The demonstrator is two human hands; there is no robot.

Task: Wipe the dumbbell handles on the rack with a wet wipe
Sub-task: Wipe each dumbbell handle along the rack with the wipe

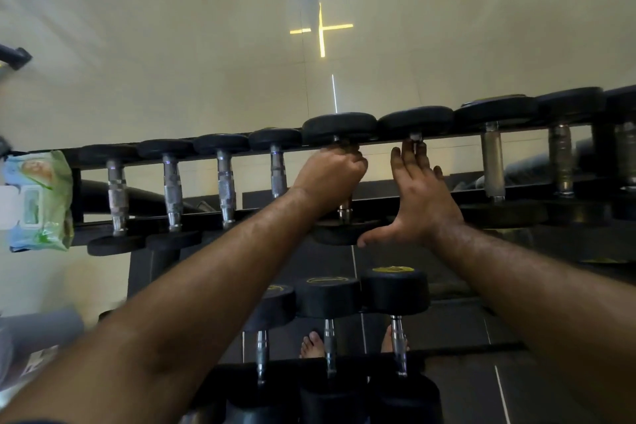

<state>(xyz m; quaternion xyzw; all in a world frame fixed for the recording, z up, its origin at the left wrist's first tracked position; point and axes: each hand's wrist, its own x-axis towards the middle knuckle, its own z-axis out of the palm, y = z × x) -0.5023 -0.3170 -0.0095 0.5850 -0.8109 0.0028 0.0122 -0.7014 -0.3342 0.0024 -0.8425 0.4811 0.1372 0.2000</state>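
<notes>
left hand: left hand (330, 175) at center, fingers curled tight round the handle of the fifth dumbbell (339, 129) from the left on the top row; wipe not visible in the fist, cannot tell if one is inside.
right hand: right hand (418, 196) just at 3 o'clock of the left hand, fingers straight and laid flat along the handle of the next dumbbell (414, 122), thumb spread toward 8 o'clock, touching the near weight of the gripped dumbbell.
rack: black rack (378, 141) runs 9 to 3 o'clock across the middle, tilted up toward the right.
top row: metal handles stand side by side, black round weights at both ends; four to the left of the hands, three to the right.
lower row: three dumbbells (327, 296) at 6 o'clock, yellow marks on the round ends.
wipes pack: green and blue wipes pack (38, 200) at 9 o'clock, at the rack's left end, well apart from both hands.
floor: glossy pale floor (206, 62) beyond the rack; bare feet (311, 344) at 6 o'clock under the lower row.
</notes>
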